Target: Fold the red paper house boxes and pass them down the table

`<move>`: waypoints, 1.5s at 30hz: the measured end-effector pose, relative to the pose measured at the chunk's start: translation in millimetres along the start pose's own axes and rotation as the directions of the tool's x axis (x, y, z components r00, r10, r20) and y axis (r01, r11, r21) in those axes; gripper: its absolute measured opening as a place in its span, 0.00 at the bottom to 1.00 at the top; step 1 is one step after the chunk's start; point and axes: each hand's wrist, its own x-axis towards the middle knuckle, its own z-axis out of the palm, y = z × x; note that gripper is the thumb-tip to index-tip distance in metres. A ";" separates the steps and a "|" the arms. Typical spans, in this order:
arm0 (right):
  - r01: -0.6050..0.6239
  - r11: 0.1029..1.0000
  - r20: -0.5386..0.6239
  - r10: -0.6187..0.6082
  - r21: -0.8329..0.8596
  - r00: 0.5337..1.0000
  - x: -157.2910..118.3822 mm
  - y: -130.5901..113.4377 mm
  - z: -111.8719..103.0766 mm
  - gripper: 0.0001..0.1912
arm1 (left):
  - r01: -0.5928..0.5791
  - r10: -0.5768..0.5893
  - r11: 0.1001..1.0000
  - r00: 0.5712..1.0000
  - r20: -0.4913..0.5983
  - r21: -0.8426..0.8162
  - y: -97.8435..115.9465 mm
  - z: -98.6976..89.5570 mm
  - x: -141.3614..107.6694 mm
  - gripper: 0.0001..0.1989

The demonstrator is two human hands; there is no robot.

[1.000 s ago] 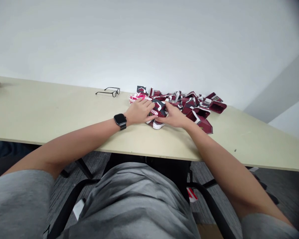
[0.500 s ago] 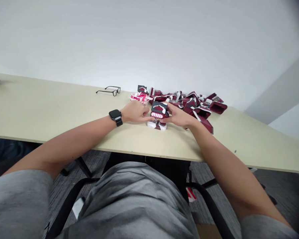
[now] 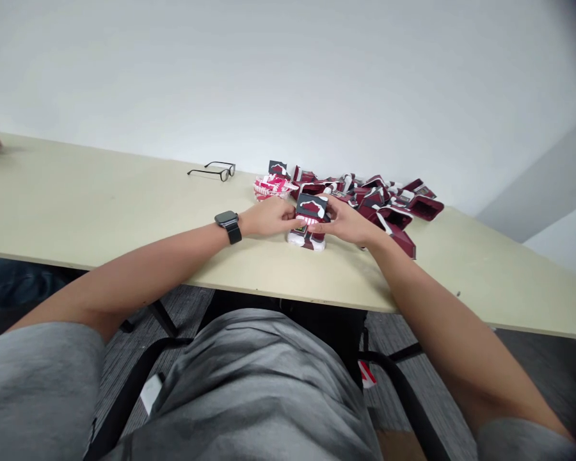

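Observation:
A small maroon and white sneaker-shaped paper box [image 3: 313,242] stands on the table, its dark flap raised at the back. Red and white strips, like laces, cross its front under the flap. On its left side, my left hand [image 3: 271,216] has curled fingers, with the thumb pressed on the strips. My right hand [image 3: 348,221] wraps the right side, fingers behind the flap and thumb on the front near the other thumb. What the thumb tips pinch there, if anything, is too small to make out.
Behind and right lies a heap of similar maroon and white paper boxes [image 3: 393,218]. A red and white laced piece [image 3: 274,186] sits at the back, beside another dark flap [image 3: 278,168]. Black glasses [image 3: 224,173] lie left of it. The table's front edge [image 3: 269,293] runs before me.
Both thumbs have moved up from the lower front of the box onto the red and white strips. The box stays in place; the view has shifted slightly.

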 end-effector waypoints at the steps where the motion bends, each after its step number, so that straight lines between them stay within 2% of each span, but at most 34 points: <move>1: -0.006 1.000 -0.028 0.006 -0.013 1.000 0.5 0.1 1.2 0.41 | 0.033 -0.033 0.999 0.999 -0.023 0.007 -0.7 -2.7 0.6 0.24; 3: -0.031 0.999 -0.017 0.031 0.045 0.999 0.0 -2.3 3.6 0.44 | 0.118 -0.111 0.992 0.982 -0.151 0.033 -1.5 -9.9 1.7 0.21; 4: -0.050 0.993 0.024 0.047 0.111 0.999 -0.9 -4.4 4.7 0.46 | 0.149 -0.136 0.988 0.961 -0.241 0.036 -1.3 -13.9 2.1 0.20; 6: -0.100 0.963 0.121 0.071 0.251 0.990 -2.7 -9.0 6.2 0.46 | 0.142 -0.125 0.990 0.923 -0.365 0.020 0.4 -21.1 2.7 0.24; 7: -0.119 0.946 0.144 0.079 0.300 0.986 -3.2 -10.8 6.6 0.44 | 0.109 -0.095 0.994 0.924 -0.371 0.016 2.1 -23.7 2.6 0.27; 9: -0.133 0.927 0.138 0.090 0.351 0.986 -2.8 -12.1 6.5 0.40 | 0.042 -0.026 0.998 0.961 -0.276 0.051 6.6 -26.7 1.2 0.32; 12: -0.133 0.926 0.067 0.117 0.352 0.991 0.7 -8.2 5.3 0.33 | 0.036 -0.016 0.978 0.995 -0.101 0.208 14.1 -29.7 -6.8 0.27; 16: -0.131 0.946 -0.028 0.146 0.298 0.989 5.8 1.1 1.1 0.28 | 0.066 -0.052 0.916 0.998 -0.047 0.396 9.4 -50.0 -34.4 0.24; 18: -0.091 0.962 -0.105 0.121 0.257 0.987 7.8 4.0 -4.1 0.26 | 0.099 -0.095 0.882 0.995 -0.031 0.461 -9.0 -71.3 -57.4 0.26; 20: -0.037 0.985 -0.233 0.076 0.169 0.970 9.7 5.2 -13.3 0.22 | 0.202 -0.204 0.824 0.977 -0.055 0.530 -40.9 -98.9 -86.1 0.27; 23: -0.047 0.996 -0.475 0.007 -0.073 0.880 11.1 7.3 -35.3 0.16 | 0.342 -0.371 0.713 0.925 -0.086 0.612 -103.0 -144.5 -133.0 0.29; 25: -0.130 0.965 -0.595 -0.034 -0.230 0.803 10.0 11.8 -53.7 0.18 | 0.430 -0.418 0.625 0.889 -0.186 0.652 -138.8 -169.7 -158.3 0.40; 26: -0.173 0.939 -0.631 -0.058 -0.299 0.774 8.8 15.2 -63.0 0.19 | 0.499 -0.434 0.577 0.858 -0.275 0.647 -151.1 -178.6 -166.5 0.48; 28: -0.283 0.868 -0.666 -0.070 -0.407 0.742 5.8 23.5 -80.0 0.20 | 0.564 -0.387 0.551 0.826 -0.411 0.615 -161.1 -186.2 -170.8 0.55; 30: -0.430 0.779 -0.672 0.015 -0.457 0.741 2.8 31.4 -92.6 0.23 | 0.522 -0.279 0.615 0.845 -0.456 0.590 -152.9 -180.8 -157.9 0.50; 32: -0.554 0.690 -0.648 0.161 -0.465 0.745 0.5 37.1 -99.6 0.24 | 0.422 -0.164 0.711 0.877 -0.452 0.563 -132.9 -165.9 -131.2 0.39; 34: -0.603 0.639 -0.593 0.273 -0.477 0.758 -1.1 39.9 -101.5 0.23 | 0.339 -0.107 0.787 0.898 -0.426 0.516 -109.7 -146.0 -97.0 0.32; 35: -0.602 0.640 -0.565 0.301 -0.477 0.769 -1.8 40.7 -101.4 0.21 | 0.306 -0.107 0.817 0.913 -0.393 0.488 -99.1 -135.4 -79.0 0.30; 38: -0.528 0.712 -0.495 0.286 -0.463 0.820 -3.9 43.3 -101.4 0.18 | 0.252 -0.176 0.885 0.960 -0.220 0.391 -76.1 -104.5 -28.3 0.27; 40: -0.472 0.748 -0.478 0.237 -0.465 0.846 -5.2 46.8 -103.6 0.20 | 0.253 -0.225 0.910 0.967 -0.122 0.328 -68.8 -86.7 -0.3 0.27; 41: -0.470 0.746 -0.486 0.225 -0.472 0.845 -5.7 48.9 -105.3 0.23 | 0.276 -0.262 0.910 0.961 -0.086 0.311 -67.3 -79.1 11.3 0.27; 43: -0.534 0.709 -0.522 0.271 -0.460 0.809 -6.3 53.1 -108.6 0.32 | 0.358 -0.361 0.881 0.931 -0.049 0.310 -67.9 -67.0 29.2 0.26; 45: -0.634 0.656 -0.551 0.375 -0.410 0.745 -6.4 56.7 -111.0 0.41 | 0.443 -0.457 0.834 0.888 -0.038 0.328 -71.8 -59.0 39.7 0.25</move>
